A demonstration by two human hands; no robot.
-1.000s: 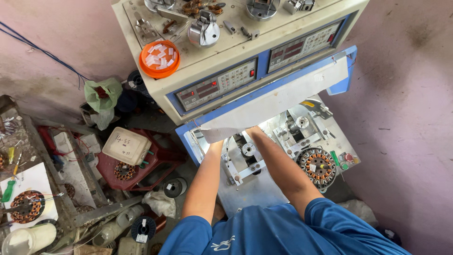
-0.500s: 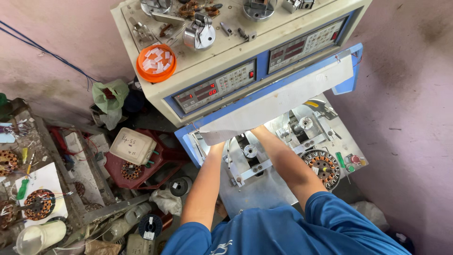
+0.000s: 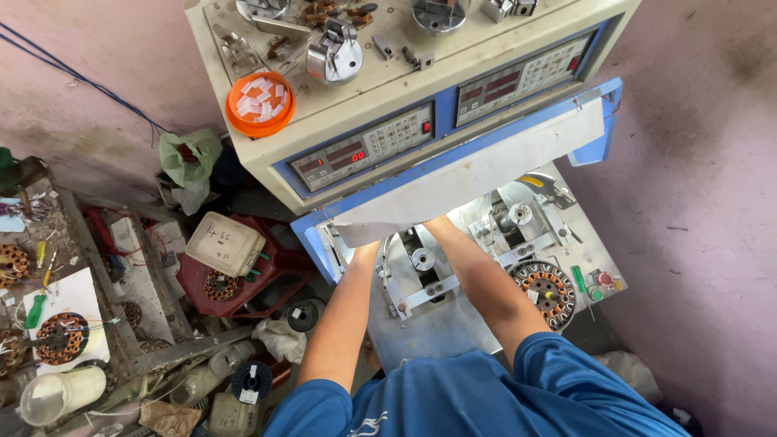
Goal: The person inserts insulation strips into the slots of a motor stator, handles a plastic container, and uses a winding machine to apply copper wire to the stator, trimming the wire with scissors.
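Both my forearms reach forward into a cream and blue winding machine (image 3: 405, 105). My left forearm (image 3: 348, 311) and right forearm (image 3: 477, 279) run under a white cover flap (image 3: 477, 174), which hides both hands. Below the flap lies the metal bed (image 3: 437, 324) with a small round spindle (image 3: 422, 259) between my arms. A stator with copper windings (image 3: 544, 285) sits on the bed just right of my right forearm. What the hands touch or hold cannot be seen.
An orange lid of white slips (image 3: 259, 101) and loose metal parts lie on the machine top. A green-handled screwdriver (image 3: 578, 280) lies by the stator. Left: a cream box (image 3: 225, 243) on a red stool, wire spools (image 3: 252, 380), and a bench with another stator (image 3: 58, 338).
The view has drifted slightly. Both arms stay under the white flap, and nothing else has visibly moved.
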